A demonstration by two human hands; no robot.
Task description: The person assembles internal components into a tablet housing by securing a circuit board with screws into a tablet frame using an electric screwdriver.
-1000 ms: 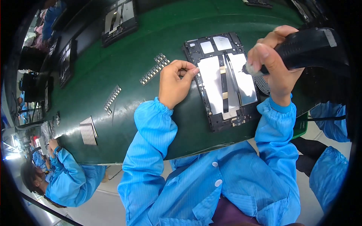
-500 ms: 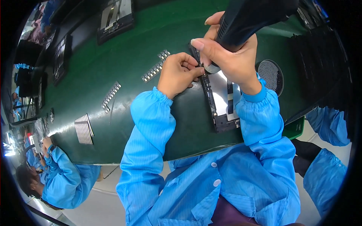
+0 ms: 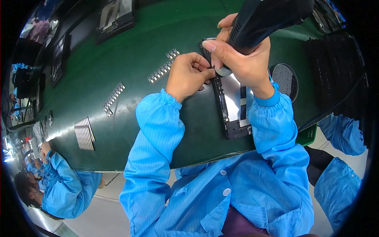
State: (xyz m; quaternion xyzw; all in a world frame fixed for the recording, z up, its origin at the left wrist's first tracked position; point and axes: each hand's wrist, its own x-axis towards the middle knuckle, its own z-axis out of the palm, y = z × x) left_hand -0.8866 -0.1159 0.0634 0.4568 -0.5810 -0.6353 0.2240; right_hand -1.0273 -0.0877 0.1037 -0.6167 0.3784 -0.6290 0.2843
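Note:
My right hand point(image 3: 252, 65) is wrapped round a black electric screwdriver point(image 3: 262, 23), its nose pointing down at the upper part of a flat device housing point(image 3: 239, 132). The housing is black-framed with a shiny silver panel inside, and my right forearm covers part of it. At the housing's left edge, close to the screwdriver's nose, my left hand point(image 3: 185, 77) has thumb and forefinger pinched together. Whatever lies between those fingertips is too small to make out. Left of that hand lies a strip of small metallic parts point(image 3: 160, 73).
Another such strip point(image 3: 113, 94) and some silver ribbed pieces point(image 3: 84, 135) lie on the green tabletop point(image 3: 150, 138) to the left. A round gridded dish point(image 3: 285, 81) sits right, beside a black stack point(image 3: 335, 71). Another housing point(image 3: 115, 19) is at far left. A co-worker point(image 3: 63, 185) sits left.
Both hands and the screwdriver stay at nearly the same spot on the housing. The view has shifted slightly, so the things on the left appear a little further left.

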